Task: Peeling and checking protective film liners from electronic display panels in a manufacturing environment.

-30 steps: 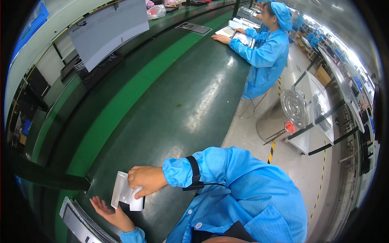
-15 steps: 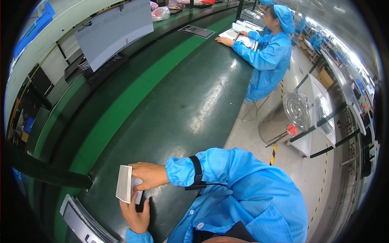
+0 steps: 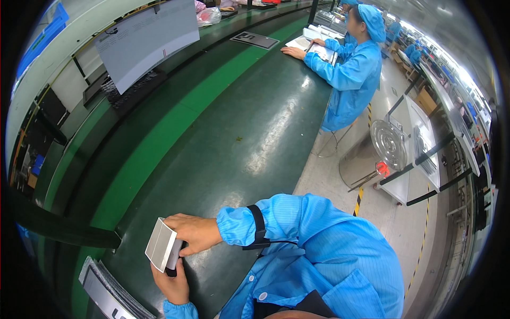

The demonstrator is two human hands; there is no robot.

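Green workbench (image 3: 223, 143), both hands' grips, left hand (image 3: 172, 284) and right hand (image 3: 194, 234), closed round a small silvery panel (image 3: 161, 251).

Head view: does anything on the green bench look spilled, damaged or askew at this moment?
Nothing stands out. Both hands, right hand and left hand, hold a small pale flat panel above the green bench. A stack of flat panels sits at the near edge. The only marks are small specks mid-bench, too small to identify.

Both hands (image 3: 183, 250) on grey panel (image 3: 161, 245)
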